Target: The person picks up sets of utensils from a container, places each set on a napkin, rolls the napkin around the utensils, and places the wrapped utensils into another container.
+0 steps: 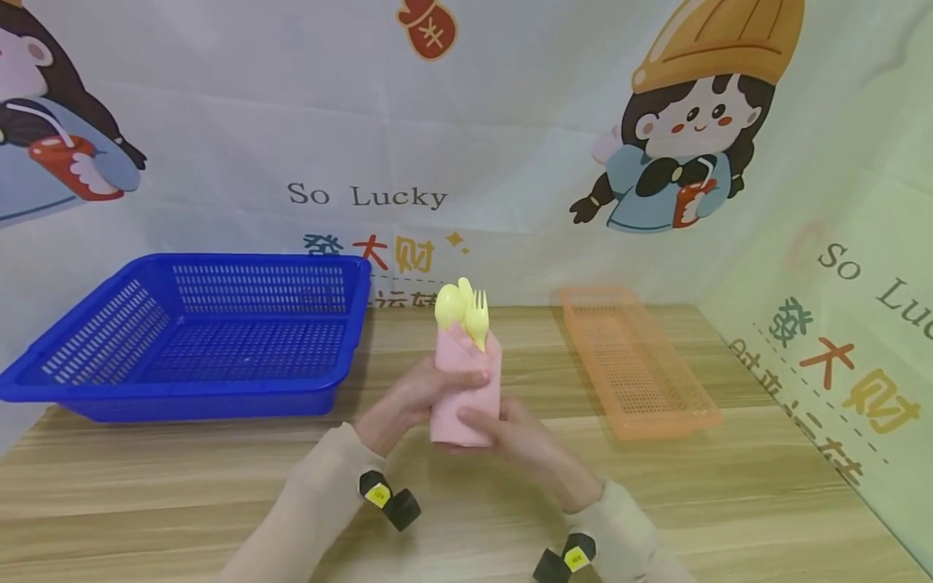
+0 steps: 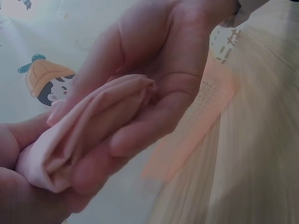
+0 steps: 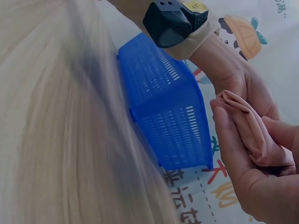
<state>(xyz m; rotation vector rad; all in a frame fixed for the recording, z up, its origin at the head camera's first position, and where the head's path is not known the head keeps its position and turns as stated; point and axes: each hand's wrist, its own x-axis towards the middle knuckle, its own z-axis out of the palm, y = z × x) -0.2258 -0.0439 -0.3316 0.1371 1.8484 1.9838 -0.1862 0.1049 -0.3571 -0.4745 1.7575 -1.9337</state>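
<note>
A folded pink napkin (image 1: 459, 413) is held upright above the table between both hands. Out of its top stick a pale yellow spoon (image 1: 449, 306), a yellow fork (image 1: 477, 316) and a third yellow utensil (image 1: 465, 290) behind them, mostly hidden. My left hand (image 1: 419, 389) grips the napkin from the left, its thumb across the front. Lower down on the right side, my right hand (image 1: 521, 437) holds it with the thumb on the front. Both wrist views show the napkin's folded bottom end (image 2: 88, 126) between the curled fingers.
On the left of the wooden table (image 1: 765, 502) stands a large blue plastic basket (image 1: 219, 397). A shallow orange basket (image 1: 627, 364) lies at the right. A printed cloth (image 1: 510, 162) hangs behind the table and along its right side.
</note>
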